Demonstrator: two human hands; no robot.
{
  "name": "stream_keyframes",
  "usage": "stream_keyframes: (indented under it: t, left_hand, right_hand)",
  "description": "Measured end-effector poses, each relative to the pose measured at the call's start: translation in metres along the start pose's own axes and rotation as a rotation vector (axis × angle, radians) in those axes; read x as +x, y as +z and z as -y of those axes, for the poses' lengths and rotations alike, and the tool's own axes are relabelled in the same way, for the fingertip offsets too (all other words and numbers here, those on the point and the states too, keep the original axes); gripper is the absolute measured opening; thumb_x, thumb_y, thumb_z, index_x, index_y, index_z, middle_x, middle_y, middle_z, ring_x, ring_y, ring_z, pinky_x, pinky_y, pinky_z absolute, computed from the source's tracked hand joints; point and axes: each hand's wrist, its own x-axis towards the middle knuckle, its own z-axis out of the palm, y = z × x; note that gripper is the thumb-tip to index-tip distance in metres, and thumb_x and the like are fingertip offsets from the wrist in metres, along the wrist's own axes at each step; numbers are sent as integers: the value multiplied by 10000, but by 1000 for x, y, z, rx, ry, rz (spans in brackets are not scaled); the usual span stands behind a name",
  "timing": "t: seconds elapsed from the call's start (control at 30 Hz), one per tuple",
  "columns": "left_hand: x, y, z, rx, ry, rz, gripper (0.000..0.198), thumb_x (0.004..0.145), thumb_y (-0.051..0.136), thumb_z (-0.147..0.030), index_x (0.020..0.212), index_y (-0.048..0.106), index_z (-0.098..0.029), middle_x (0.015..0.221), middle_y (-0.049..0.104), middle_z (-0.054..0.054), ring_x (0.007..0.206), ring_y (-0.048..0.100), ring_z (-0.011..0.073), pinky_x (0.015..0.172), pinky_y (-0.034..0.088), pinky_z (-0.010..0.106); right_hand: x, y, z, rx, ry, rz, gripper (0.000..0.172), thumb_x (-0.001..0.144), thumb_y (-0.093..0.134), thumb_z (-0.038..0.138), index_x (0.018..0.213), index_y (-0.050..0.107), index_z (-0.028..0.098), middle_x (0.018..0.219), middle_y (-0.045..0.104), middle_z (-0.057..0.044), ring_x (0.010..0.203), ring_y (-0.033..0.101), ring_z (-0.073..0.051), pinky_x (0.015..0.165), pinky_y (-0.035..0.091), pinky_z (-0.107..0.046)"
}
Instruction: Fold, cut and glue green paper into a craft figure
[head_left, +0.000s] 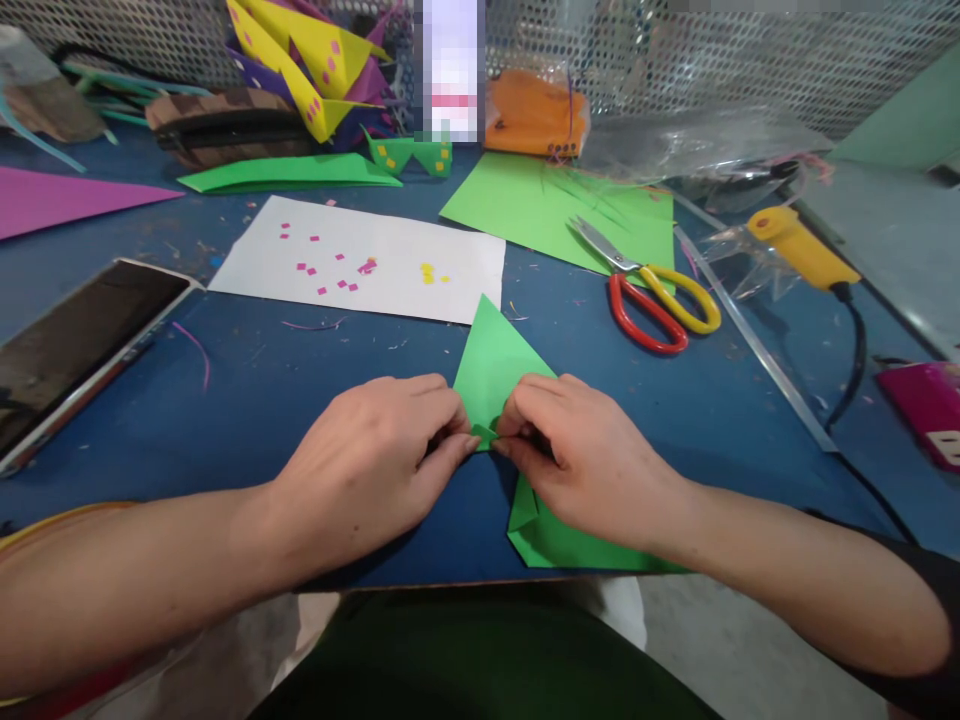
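A folded sheet of green paper [495, 350] lies near the table's front edge, one pointed corner aimed away from me. My left hand [382, 450] pinches the near edge of that pointed part, where a small flap is folded. Close beside it, my right hand [574, 440] pinches the same small fold from the other side, thumb and fingertips together. More of the green paper, with creased folds, shows under and below my right hand. Part of the sheet is hidden by my right hand and forearm.
White paper [390, 240] with small pink and yellow pieces lies ahead. Scissors [637, 285] rest partly on light green paper [517, 195]. A phone [82, 350] lies left; a yellow glue gun [806, 245] and a clear strip [757, 340] lie right. Yellow folded paper [322, 70] stands behind.
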Motion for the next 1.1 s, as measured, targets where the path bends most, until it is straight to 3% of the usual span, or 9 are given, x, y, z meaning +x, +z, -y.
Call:
stream_keyframes:
  t: [0.33,0.47,0.57,0.63,0.77,0.93,1.1]
  left_hand:
    - [0,-1,2,46,69,-40,189,886,554,-227,701,531,-192,691,538,4,592,505,150,524,317,269]
    - [3,-10,7,-51,21,-40,229,899,568,-280,687,543,-197,646,560,-22,558,512,128,509,339,255]
    - [0,-18,8,-96,-10,-155,221,933,542,-281,737,603,-199,695,617,-26,625,566,123,562,394,244]
    - [-7,-19,7,2,93,-249,197,952,516,-238,813,652,-203,812,664,-6,741,603,143,645,418,268]
    - [-23,-8,-1,341,459,-221,152,943,551,-215,971,700,-205,856,703,17,732,580,200,681,400,368]
    - [-27,2,-7,490,541,-167,192,964,533,-233,971,705,-148,905,714,40,794,595,237,722,412,413]
    - [-27,3,-9,525,537,-174,201,965,528,-228,947,705,-135,856,689,52,762,581,230,707,421,404]
  right_hand:
    - [3,-2,-2,34,51,13,174,845,624,109,769,494,196,742,554,22,669,471,-133,635,318,-284]
    - [3,-3,-1,39,55,34,175,851,619,111,769,491,198,757,567,18,670,471,-133,643,321,-291]
    - [3,-3,-1,63,61,45,173,852,618,101,771,496,194,754,574,21,676,478,-131,655,326,-293]
    - [3,-3,-2,78,61,50,174,853,614,93,772,495,191,747,568,26,671,474,-125,659,324,-293]
    - [4,-3,-3,75,19,47,183,866,591,86,765,477,186,736,536,33,655,454,-116,648,305,-293]
    - [3,-3,-3,68,21,35,198,857,609,79,753,475,182,736,527,37,656,447,-111,649,299,-288]
    - [3,-1,-3,65,33,7,193,863,630,105,753,492,183,725,532,38,657,449,-112,641,300,-282]
